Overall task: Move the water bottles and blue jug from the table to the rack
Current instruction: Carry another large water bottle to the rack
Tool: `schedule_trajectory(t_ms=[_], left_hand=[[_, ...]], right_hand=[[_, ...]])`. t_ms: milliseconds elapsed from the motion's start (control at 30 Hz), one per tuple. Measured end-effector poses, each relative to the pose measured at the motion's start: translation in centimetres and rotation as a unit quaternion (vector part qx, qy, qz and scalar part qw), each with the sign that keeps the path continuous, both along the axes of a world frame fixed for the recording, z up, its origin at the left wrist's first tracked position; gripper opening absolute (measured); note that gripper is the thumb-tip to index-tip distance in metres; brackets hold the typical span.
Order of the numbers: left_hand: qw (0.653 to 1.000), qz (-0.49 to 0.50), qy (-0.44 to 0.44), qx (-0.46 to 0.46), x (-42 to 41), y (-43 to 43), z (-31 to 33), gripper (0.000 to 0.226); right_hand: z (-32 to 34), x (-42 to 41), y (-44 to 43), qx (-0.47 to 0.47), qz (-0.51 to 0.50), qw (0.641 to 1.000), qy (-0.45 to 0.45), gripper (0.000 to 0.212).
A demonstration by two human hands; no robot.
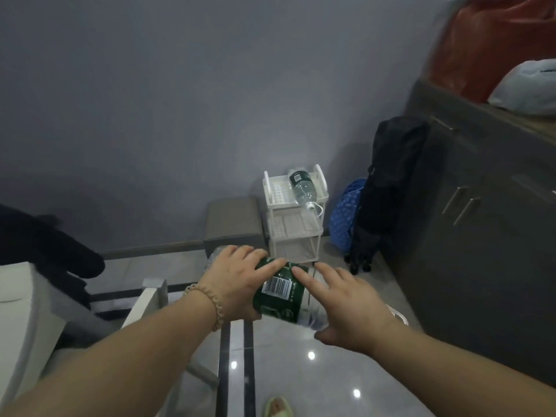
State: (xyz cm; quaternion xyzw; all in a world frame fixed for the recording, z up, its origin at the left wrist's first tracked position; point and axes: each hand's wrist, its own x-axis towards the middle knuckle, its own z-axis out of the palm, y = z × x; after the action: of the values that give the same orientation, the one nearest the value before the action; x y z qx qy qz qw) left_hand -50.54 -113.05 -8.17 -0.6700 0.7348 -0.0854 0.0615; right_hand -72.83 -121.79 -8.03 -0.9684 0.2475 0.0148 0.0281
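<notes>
My left hand [237, 284] clasps the sideways water bottle [279, 299]; my right hand [352, 311] only presses flat against it. It may slip short of the rack [270, 206].

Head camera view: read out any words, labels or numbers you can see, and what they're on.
No text is legible.
Green label of the held bottle: barcode bars show; digits too blurred.
Dark label of the rack bottle: white code patch, too small to read.
</notes>
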Motion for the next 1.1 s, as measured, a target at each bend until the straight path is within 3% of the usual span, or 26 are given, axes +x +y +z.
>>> schedule_trajectory(t_ms=[400, 733, 1100], left_hand=[[0.995, -0.084, -0.024, 0.053, 13.4, -23.9, -2.1, 0.100], [0.992, -0.085, -0.009, 0.097, 21.5, -39.2, -6.4, 0.102], [0.955, -0.225, -0.040, 0.191, 28.6, -53.6, -10.3, 0.095]], right_hand=[[-4.3, 12.6, -19.7, 0.057, -0.098, 0.994, -0.011, 0.121], [-9.4, 21.3, -33.6, 0.085, -0.131, 0.988, -0.002, 0.122], [-14.4, 28.5, -40.5, 0.174, -0.254, 0.951, -0.019, 0.115]])
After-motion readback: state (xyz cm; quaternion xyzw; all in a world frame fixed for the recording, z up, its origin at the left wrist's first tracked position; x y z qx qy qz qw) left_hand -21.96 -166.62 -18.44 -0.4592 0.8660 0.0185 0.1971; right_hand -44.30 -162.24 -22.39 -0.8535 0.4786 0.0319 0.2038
